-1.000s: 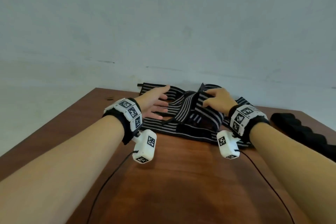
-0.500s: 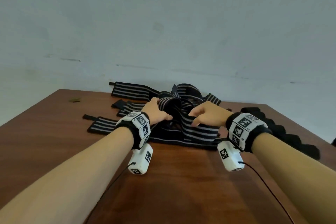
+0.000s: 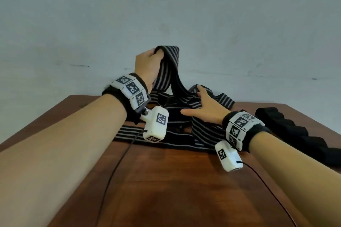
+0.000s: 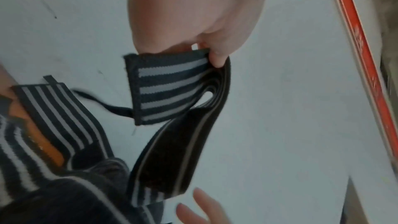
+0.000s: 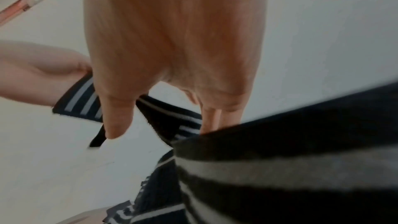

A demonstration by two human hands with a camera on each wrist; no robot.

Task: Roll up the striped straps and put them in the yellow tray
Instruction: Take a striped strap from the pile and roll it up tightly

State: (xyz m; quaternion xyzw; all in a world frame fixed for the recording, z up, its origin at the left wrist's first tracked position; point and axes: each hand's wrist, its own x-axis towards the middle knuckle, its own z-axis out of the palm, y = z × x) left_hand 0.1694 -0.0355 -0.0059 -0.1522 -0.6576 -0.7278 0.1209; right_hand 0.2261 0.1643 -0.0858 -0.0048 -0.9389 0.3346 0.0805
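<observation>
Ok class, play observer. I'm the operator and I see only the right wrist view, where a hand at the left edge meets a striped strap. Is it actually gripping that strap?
Observer: Yes. In the left wrist view the left hand pinches the striped strap right at its end.
Operator: Is that strap off the table?
Observer: Partly. The head view shows it held up high, with its length trailing down into the pile of straps on the wooden table.
Operator: And my right hand?
Observer: In the head view the right hand rests open on that pile.
</observation>
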